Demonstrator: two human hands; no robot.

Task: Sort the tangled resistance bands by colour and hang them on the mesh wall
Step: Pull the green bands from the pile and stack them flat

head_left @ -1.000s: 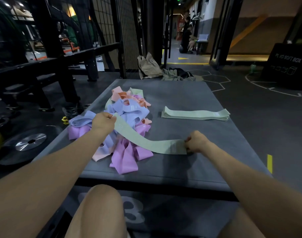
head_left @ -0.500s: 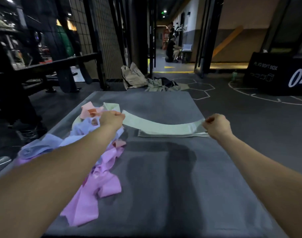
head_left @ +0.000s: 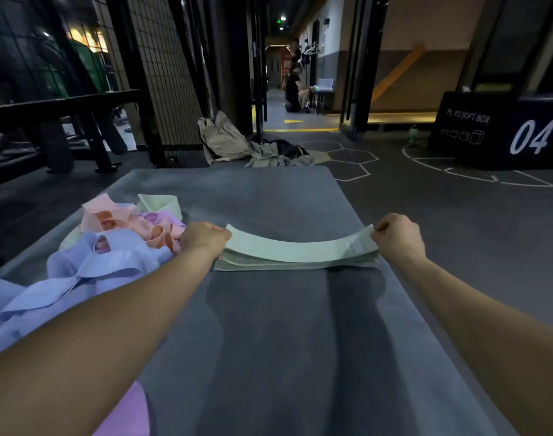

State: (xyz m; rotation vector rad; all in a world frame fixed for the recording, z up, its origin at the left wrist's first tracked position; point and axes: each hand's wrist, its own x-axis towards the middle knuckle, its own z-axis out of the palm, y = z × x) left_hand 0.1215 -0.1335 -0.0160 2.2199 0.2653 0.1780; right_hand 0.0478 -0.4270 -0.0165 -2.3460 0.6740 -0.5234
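- Since a second ago both arms have carried the pale green band (head_left: 295,248) away from the tangle and across to the green stack (head_left: 295,262); half a second ago it hung clear above the stack, and now its sagging middle rests on the top layer.
- Grey padded platform (head_left: 269,341): the whole job sits on it. The mesh wall (head_left: 165,73), where the bands must end up, stands well apart beyond its far left corner.
- Tangled pile (head_left: 111,247): blue, lilac, pink and one more green loop lie heaped on the platform's left side, just beside the left wrist. By my reading, sorting is at an early stage and nothing hangs yet.
- Green stack: flat, its long axis running left to right across the platform, between the two hands.
- Pale green band: stretched along that same axis, directly over the stack, ends lifted, centre drooping. The coming move is probably a straight lowering of both ends, since band and stack already line up.
- Left hand (head_left: 204,237): curled into a fist, gripping the band's left end, and it lies closer to the tangle.
- Right hand (head_left: 396,236): likewise curled tight round the right end, at the stack's right edge; neither hand is nearer the stack than the other.
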